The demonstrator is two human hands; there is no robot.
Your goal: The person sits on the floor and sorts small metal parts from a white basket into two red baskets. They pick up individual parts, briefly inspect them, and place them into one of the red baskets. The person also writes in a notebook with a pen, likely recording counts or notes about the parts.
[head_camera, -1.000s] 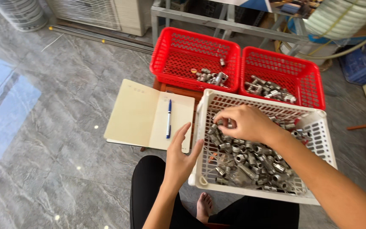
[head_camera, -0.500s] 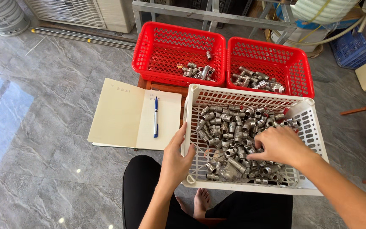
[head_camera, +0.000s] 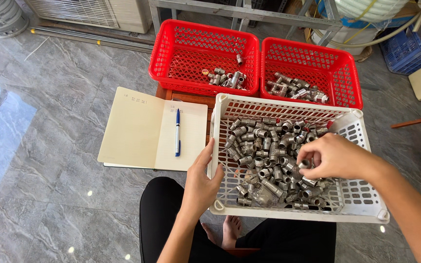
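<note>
My right hand (head_camera: 334, 157) pinches a metal pipe fitting (head_camera: 304, 164) over the white basket (head_camera: 361, 134), near its right edge; my left hand (head_camera: 201, 181), unclenched, steadies the left rim. Fitting likely rigid, heavy, slick: grip its barrel.

- No labels, signs or screens to be seen here.
- Closest thing to a package: the white basket (head_camera: 354, 127), rectangular and slotted, up front and full of metal fittings (head_camera: 269, 156).
- Behind it, two red baskets side by side, the left one (head_camera: 181, 48) and the right one (head_camera: 337, 63), each with a small heap of fittings.
- Far right corner, part of a blue crate (head_camera: 405, 51).
</note>
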